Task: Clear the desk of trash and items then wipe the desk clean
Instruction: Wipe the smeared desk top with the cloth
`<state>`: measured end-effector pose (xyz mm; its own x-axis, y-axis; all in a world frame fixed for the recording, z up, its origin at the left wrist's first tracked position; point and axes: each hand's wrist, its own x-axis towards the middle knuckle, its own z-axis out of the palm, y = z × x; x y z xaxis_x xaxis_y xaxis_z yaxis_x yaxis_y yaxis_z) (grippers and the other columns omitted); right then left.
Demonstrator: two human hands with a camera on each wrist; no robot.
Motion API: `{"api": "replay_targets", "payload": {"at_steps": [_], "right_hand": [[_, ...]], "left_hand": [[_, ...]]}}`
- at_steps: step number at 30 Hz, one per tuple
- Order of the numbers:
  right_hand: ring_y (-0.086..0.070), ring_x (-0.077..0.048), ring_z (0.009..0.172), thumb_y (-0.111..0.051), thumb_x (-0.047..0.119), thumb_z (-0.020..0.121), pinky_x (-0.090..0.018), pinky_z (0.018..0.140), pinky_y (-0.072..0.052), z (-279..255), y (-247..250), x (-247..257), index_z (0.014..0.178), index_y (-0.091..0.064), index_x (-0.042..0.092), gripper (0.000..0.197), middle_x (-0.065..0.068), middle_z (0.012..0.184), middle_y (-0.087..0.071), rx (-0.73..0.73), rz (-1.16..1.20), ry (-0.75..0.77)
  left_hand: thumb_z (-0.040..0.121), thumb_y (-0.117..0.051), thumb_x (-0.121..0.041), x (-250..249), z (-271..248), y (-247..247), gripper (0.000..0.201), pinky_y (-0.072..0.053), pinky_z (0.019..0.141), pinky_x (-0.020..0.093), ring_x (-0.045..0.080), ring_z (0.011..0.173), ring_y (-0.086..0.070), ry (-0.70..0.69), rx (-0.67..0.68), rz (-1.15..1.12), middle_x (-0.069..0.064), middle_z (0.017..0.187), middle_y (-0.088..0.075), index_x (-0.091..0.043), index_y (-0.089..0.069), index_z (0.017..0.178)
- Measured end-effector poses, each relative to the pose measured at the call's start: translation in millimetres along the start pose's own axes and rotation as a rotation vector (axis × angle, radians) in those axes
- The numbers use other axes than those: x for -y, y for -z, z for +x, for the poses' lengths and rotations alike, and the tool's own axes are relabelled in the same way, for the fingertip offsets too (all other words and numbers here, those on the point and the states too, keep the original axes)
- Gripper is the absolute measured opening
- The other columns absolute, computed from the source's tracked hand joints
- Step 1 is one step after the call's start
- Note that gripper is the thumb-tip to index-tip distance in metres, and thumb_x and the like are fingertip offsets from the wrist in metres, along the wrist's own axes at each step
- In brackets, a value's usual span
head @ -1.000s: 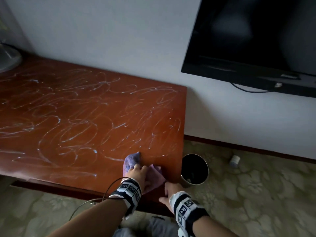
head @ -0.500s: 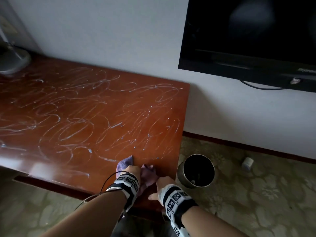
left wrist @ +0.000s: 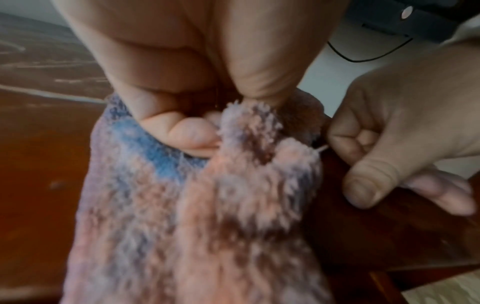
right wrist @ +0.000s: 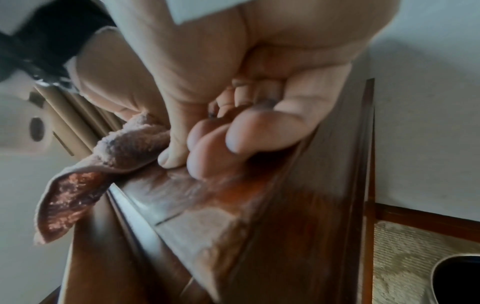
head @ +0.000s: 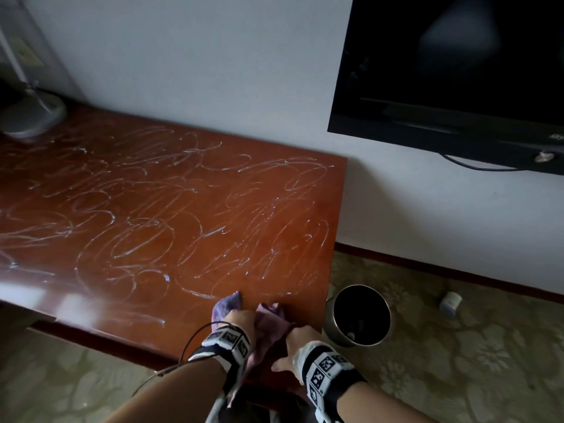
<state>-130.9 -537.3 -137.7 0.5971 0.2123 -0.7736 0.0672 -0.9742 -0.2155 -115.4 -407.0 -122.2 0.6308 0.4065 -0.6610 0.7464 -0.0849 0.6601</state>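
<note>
White wipe streaks cover the red-brown desk [head: 152, 224]. At its near right corner my left hand [head: 241, 320] grips a bunched purple-pink cloth [head: 271, 320], and part of the cloth hangs over the front edge. In the left wrist view its fingers [left wrist: 187, 135] curl into the cloth [left wrist: 207, 216]. My right hand [head: 300, 340] sits against the desk's front edge right beside the cloth. Its fingers [right wrist: 233, 133] are curled toward the palm and its thumb touches the cloth [right wrist: 124, 148]. Whether anything lies in that palm is unclear.
A round dark waste bin [head: 357, 315] stands on the patterned carpet just right of the desk. A small white object [head: 450, 302] lies on the floor farther right. A black TV [head: 457, 71] hangs on the wall. A grey lamp base [head: 30, 117] sits at the desk's far left.
Both hands and the cloth have stayed at the near right corner of the desk. The cloth is more bunched under my left hand, and my right hand has closed in beside it.
</note>
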Motion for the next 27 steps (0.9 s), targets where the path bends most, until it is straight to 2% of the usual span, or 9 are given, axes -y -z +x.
{"api": "replay_targets", "payload": {"at_steps": [3, 8, 12, 15, 17, 20, 22, 24, 27], "right_hand": [[-0.065, -0.025, 0.106, -0.072, 0.059, 0.074, -0.029, 0.087, -0.050, 2, -2, -2, 0.112, -0.064, 0.011, 0.062, -0.009, 0.115, -0.068, 0.009, 0.023, -0.005], [-0.064, -0.026, 0.107, -0.068, 0.060, 0.076, -0.030, 0.087, -0.049, 4, -5, -4, 0.114, -0.063, 0.011, 0.063, -0.008, 0.116, -0.067, 0.017, 0.017, -0.022], [-0.062, -0.025, 0.112, -0.072, 0.059, 0.074, -0.030, 0.093, -0.048, 7, -7, -7, 0.119, -0.061, 0.014, 0.065, -0.006, 0.119, -0.066, 0.013, 0.069, -0.042], [-0.061, -0.024, 0.113, -0.072, 0.057, 0.074, -0.030, 0.096, -0.048, 5, -9, -7, 0.119, -0.062, 0.013, 0.064, -0.007, 0.120, -0.066, 0.015, 0.071, -0.028], [-0.062, -0.025, 0.112, -0.072, 0.056, 0.075, -0.030, 0.095, -0.048, 3, -7, -4, 0.117, -0.062, 0.013, 0.061, -0.008, 0.118, -0.067, 0.018, 0.052, -0.001], [-0.061, -0.026, 0.112, -0.071, 0.049, 0.078, -0.031, 0.093, -0.047, 3, -4, -5, 0.119, -0.059, 0.013, 0.056, -0.009, 0.120, -0.065, -0.010, 0.049, 0.032], [-0.059, -0.027, 0.115, -0.069, 0.048, 0.081, -0.033, 0.095, -0.045, 3, -4, -7, 0.124, -0.055, 0.013, 0.057, -0.009, 0.125, -0.063, -0.013, 0.042, 0.027], [-0.059, -0.027, 0.116, -0.068, 0.051, 0.080, -0.033, 0.096, -0.044, 5, -5, -7, 0.124, -0.056, 0.014, 0.059, -0.010, 0.125, -0.062, -0.010, 0.025, 0.012], [-0.062, -0.025, 0.112, -0.071, 0.058, 0.074, -0.032, 0.092, -0.047, 10, -11, -7, 0.118, -0.061, 0.014, 0.063, -0.008, 0.120, -0.066, 0.019, 0.044, -0.031]], "left_hand": [[0.062, -0.070, -0.003, 2, -5, 1, 0.032, -0.033, 0.037, 0.013, 0.002, 0.037, -0.029, -0.044, -0.164, 0.025, -0.009, 0.048, -0.034, -0.011, -0.039, 0.057], [0.068, -0.069, -0.011, -15, 3, -19, 0.017, -0.047, 0.045, 0.023, 0.006, 0.049, -0.043, 0.016, -0.086, -0.099, -0.010, 0.057, -0.051, -0.011, -0.052, 0.070], [0.073, -0.059, 0.009, -46, -1, -44, 0.029, -0.027, 0.031, 0.011, 0.003, 0.037, -0.038, -0.078, -0.080, -0.138, -0.006, 0.051, -0.041, -0.014, -0.045, 0.063], [0.083, -0.055, 0.005, -48, -3, -48, 0.036, -0.037, 0.046, 0.013, 0.006, 0.046, -0.046, 0.040, -0.049, -0.422, -0.003, 0.059, -0.048, -0.015, -0.036, 0.061], [0.083, -0.060, -0.004, -41, -6, -40, 0.045, -0.035, 0.053, 0.015, 0.013, 0.060, -0.043, 0.052, -0.108, -0.370, -0.004, 0.067, -0.048, -0.020, -0.029, 0.056], [0.072, -0.065, 0.001, -24, -6, -34, 0.037, -0.030, 0.042, 0.012, 0.008, 0.050, -0.038, 0.089, -0.025, -0.353, -0.012, 0.046, -0.037, -0.017, -0.039, 0.053], [0.073, -0.068, -0.005, -24, 1, -35, 0.030, -0.038, 0.050, 0.014, 0.007, 0.056, -0.044, 0.199, -0.037, -0.334, -0.013, 0.054, -0.042, -0.017, -0.045, 0.058], [0.067, -0.070, -0.013, -17, 14, -45, 0.020, -0.047, 0.058, 0.028, 0.010, 0.061, -0.048, 0.179, -0.057, -0.273, -0.010, 0.060, -0.048, -0.016, -0.051, 0.063], [0.063, -0.069, -0.022, -23, 21, -66, 0.017, -0.048, 0.062, 0.031, 0.014, 0.068, -0.050, 0.189, -0.080, -0.137, -0.003, 0.079, -0.054, -0.020, -0.052, 0.065]]}}
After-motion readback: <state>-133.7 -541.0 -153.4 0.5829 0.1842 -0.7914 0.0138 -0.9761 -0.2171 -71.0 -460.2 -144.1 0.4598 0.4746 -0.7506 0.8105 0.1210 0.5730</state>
